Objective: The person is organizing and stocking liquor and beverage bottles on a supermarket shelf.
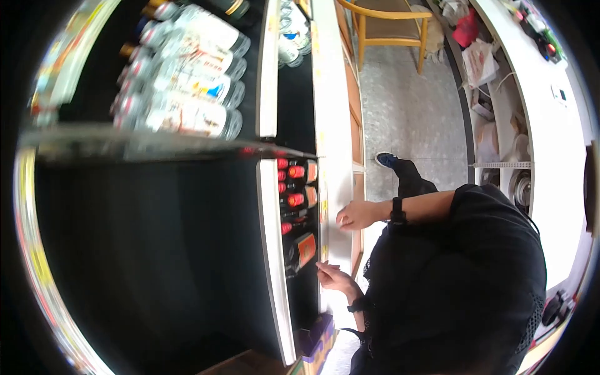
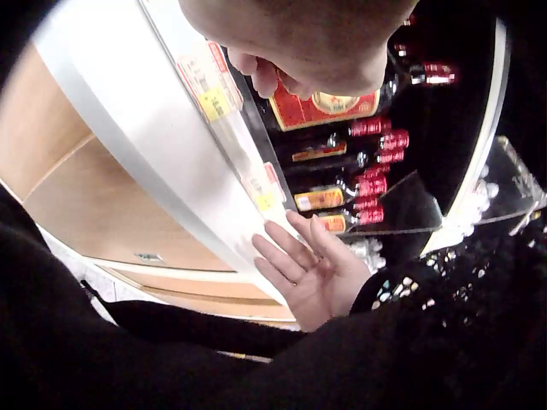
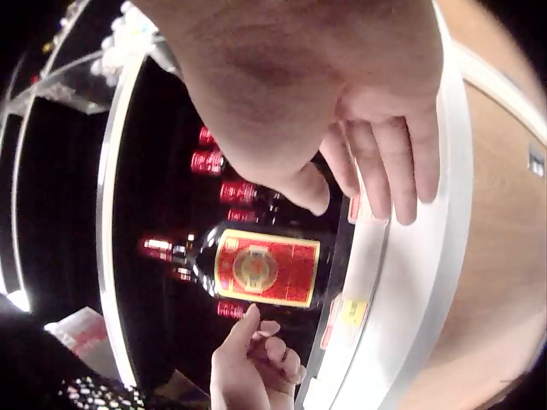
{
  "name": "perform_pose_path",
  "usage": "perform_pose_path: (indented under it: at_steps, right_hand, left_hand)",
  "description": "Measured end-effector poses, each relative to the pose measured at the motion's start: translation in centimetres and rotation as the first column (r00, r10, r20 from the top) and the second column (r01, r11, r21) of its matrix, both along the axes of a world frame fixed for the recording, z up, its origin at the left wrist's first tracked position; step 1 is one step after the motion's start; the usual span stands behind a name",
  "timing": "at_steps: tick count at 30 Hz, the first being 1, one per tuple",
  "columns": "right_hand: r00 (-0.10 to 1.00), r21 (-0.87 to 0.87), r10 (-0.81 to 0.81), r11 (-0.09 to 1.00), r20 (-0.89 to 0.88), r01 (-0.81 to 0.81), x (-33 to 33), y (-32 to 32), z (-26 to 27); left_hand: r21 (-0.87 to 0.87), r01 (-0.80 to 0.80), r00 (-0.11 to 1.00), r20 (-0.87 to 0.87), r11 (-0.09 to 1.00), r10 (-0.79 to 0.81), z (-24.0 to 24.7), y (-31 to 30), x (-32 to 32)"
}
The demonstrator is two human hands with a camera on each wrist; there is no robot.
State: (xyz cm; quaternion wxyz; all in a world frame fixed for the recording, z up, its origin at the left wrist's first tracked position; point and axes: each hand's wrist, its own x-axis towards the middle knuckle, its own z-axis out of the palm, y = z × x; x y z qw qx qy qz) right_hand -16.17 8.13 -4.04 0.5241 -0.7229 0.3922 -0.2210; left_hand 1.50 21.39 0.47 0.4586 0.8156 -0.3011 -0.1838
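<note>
Dark bottles with red caps lie on a low shelf. The large one (image 1: 304, 251) has a red label (image 3: 269, 267). My left hand (image 1: 335, 279) (image 2: 299, 38) (image 3: 256, 363) is beside this bottle at the shelf's front edge, its fingers loosely bent and nothing held. My right hand (image 1: 361, 215) (image 3: 342, 111) is over the white ledge (image 1: 337, 244), farther along the shelf. The left wrist view shows its palm (image 2: 320, 286) and spread fingers, holding nothing. Smaller bottles (image 2: 320, 199) lie near it. Whether either hand touches the shelf, I cannot tell.
Clear bottles (image 1: 187, 115) fill an upper shelf at the top left, beyond a divider (image 1: 137, 145). A purple box (image 1: 320, 337) is by the left arm. Behind stand a wooden chair (image 1: 390, 42) and white shelving (image 1: 544, 125). Price tags (image 2: 209, 90) line the shelf edge.
</note>
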Motion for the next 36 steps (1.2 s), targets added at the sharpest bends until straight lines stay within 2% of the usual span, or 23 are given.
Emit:
perform_pose_path:
  at_steps: [1, 2, 4, 5, 7, 8, 9, 10, 11, 13, 14, 16, 18, 20, 22, 23, 30, 32, 36]
  right_hand:
    - [0.989, 0.027, -0.12, 0.992, -0.084, 0.122, -1.1, -1.0, -0.2]
    - [0.989, 0.049, -0.127, 0.99, -0.073, 0.131, -2.1, -2.0, -0.4]
    - [0.923, 0.151, -0.386, 0.912, -0.004, 0.382, -4.1, -4.7, -0.4]
    - [0.923, 0.168, -0.385, 0.91, 0.002, 0.379, -4.9, -6.0, -0.1]
    - [0.836, 0.194, -0.546, 0.826, 0.048, 0.529, -6.0, -9.2, 1.1]
    - [0.843, 0.214, -0.536, 0.831, 0.055, 0.514, -6.3, -10.9, 1.5]
    - [0.823, 0.166, -0.557, 0.827, 0.114, 0.536, -6.4, -12.8, 1.9]
    - [0.8, 0.117, -0.574, 0.819, 0.175, 0.562, -6.5, -14.7, 2.5]
    - [0.806, 0.125, -0.564, 0.826, 0.181, 0.55, -6.4, -16.6, 3.2]
    - [0.8, 0.097, -0.472, 0.876, 0.369, 0.472, -5.7, -20.0, 5.0]
    - [0.804, 0.102, -0.462, 0.883, 0.374, 0.459, -5.1, -21.8, 5.5]
    - [0.923, -0.158, -0.229, 0.945, 0.308, 0.287, -3.8, -25.5, 6.7]
    - [0.915, -0.213, -0.129, 0.951, 0.383, 0.224, -2.0, -28.2, 7.8]
    - [0.96, -0.058, 0.098, 0.995, 0.263, -0.086, -2.5, -30.6, 11.8]
    - [0.849, 0.005, 0.103, 0.992, 0.518, -0.124, -3.4, -30.9, 11.9]
    - [0.846, 0.001, 0.12, 0.99, 0.52, -0.141, -3.4, -30.8, 11.9]
    - [0.908, 0.026, 0.119, 0.99, 0.403, -0.142, -3.2, -30.7, 11.8]
    - [0.923, 0.025, 0.123, 0.99, 0.365, -0.142, -3.2, -30.6, 11.8]
    - [0.95, 0.022, 0.115, 0.992, 0.291, -0.127, -3.0, -30.5, 11.8]
  left_hand:
    - [0.015, 0.098, 0.993, -0.064, 0.995, -0.096, -0.2, -0.9, -0.5]
    - [0.03, 0.19, 0.974, -0.127, 0.981, -0.185, -0.4, -1.8, -0.9]
    - [0.005, 0.292, 0.945, -0.154, 0.956, -0.288, -1.1, -4.6, -2.8]
    - [0.058, 0.361, 0.922, -0.171, 0.931, -0.347, -1.3, -5.8, -3.7]
    - [0.182, 0.499, 0.865, -0.167, 0.847, -0.473, -1.0, -8.8, -5.7]
    - [0.256, 0.564, 0.825, -0.148, 0.785, -0.545, -0.8, -10.2, -6.4]
    - [0.278, 0.626, 0.771, -0.076, 0.729, -0.633, -0.8, -11.5, -6.8]
    - [0.289, 0.613, 0.78, -0.069, 0.735, -0.623, -0.8, -12.7, -7.5]
    - [0.296, 0.632, 0.766, -0.099, 0.716, -0.636, -0.9, -13.8, -8.2]
    - [0.302, 0.663, 0.741, -0.137, 0.685, -0.657, -0.1, -15.8, -9.7]
    - [0.309, 0.651, 0.752, -0.133, 0.694, -0.646, 0.8, -16.5, -10.6]
    - [0.336, 0.636, 0.769, -0.195, 0.695, -0.609, 2.4, -18.1, -12.3]
    - [0.337, 0.624, 0.781, -0.256, 0.705, -0.57, 2.0, -18.3, -12.9]
    - [0.4, 0.609, 0.792, -0.271, 0.685, -0.547, 3.2, -19.1, -13.6]
    - [0.385, 0.583, 0.812, -0.254, 0.715, -0.525, 2.4, -19.1, -13.3]
    - [0.375, 0.576, 0.817, -0.239, 0.727, -0.525, 2.0, -19.1, -13.0]
    - [0.358, 0.578, 0.816, -0.259, 0.733, -0.516, 1.7, -19.4, -13.0]
    - [0.333, 0.559, 0.829, -0.203, 0.759, -0.522, 1.2, -19.4, -12.9]
    - [0.315, 0.558, 0.83, -0.195, 0.768, -0.522, 1.1, -19.4, -12.9]
